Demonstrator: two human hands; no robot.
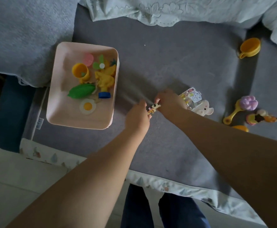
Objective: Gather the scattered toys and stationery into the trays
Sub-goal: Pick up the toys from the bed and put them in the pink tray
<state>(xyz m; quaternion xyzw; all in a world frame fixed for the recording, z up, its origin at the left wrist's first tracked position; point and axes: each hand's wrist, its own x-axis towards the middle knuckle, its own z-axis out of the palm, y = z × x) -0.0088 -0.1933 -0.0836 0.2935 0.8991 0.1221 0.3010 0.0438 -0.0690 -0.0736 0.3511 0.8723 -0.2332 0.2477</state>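
So the grey mat (175, 63) has loads of bare space in the middle and up top, nothing on it from the tray across to the far right strip. The pink tray (63, 102) sits at the mat's left edge, its near corner hanging just off toward the floor side, and a folded blue blanket (19, 38) butts up against its far-left corner. A pale quilt (175, 9) crowds the top edge. The near edge of the mat ends at a printed border (150, 180), with the person's legs right below it.

The tray already holds a yellow cup (80, 70), a green leaf (81, 91), a fried egg (87, 106), a yellow toy (105, 78) with a blue base and a few smaller bits. Its near half is mostly bare.

Both arms reach out over the mat and meet just right of the tray. The left hand (138, 115) and right hand (169, 101) are both pinched onto the same puzzle piece (153, 108), fingers closed on it from either side, held a bit above the mat.

Just behind the right hand lies a sticker pack (192, 96) touching a pink plush (204, 109). Further right there's a cluster: purple paw (248, 102), yellow spoon (233, 112), and a few small sweets-looking toys (259, 118). A second yellow cup (250, 46) lies on its side near the top right corner, well apart from everything.
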